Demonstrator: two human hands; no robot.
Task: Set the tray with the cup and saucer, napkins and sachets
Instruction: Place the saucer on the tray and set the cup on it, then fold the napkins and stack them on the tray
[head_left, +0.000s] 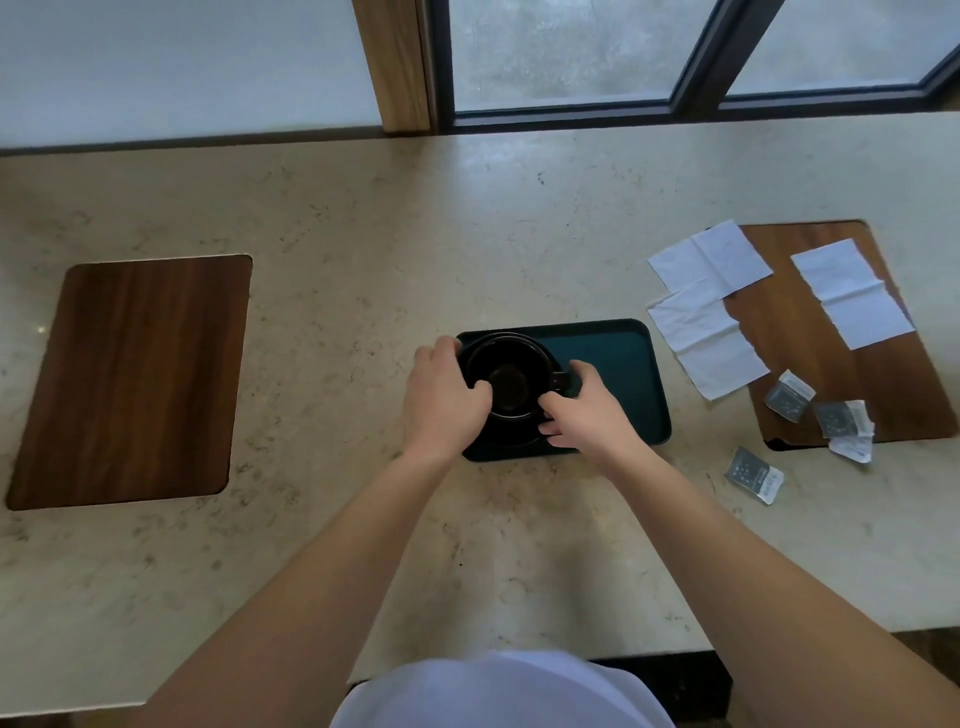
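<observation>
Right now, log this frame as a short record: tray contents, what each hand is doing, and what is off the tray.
tray: dark, on the counter, holds cup and saucer at its left end
cup: black, sits on the saucer
left hand: on the cup's left rim
right hand: at the handle side
napkins: three, off the tray, to its right
sachets: about four, off the tray, near right

tray (623, 358): dark green, on stone counter (363, 234)
cup (506, 376): black, on saucer (511, 439), left part of tray
left hand (441, 400): fingers on cup rim
right hand (584, 410): by cup handle
napkins (709, 260): three, right of tray
sachets (756, 475): loose, near right
</observation>
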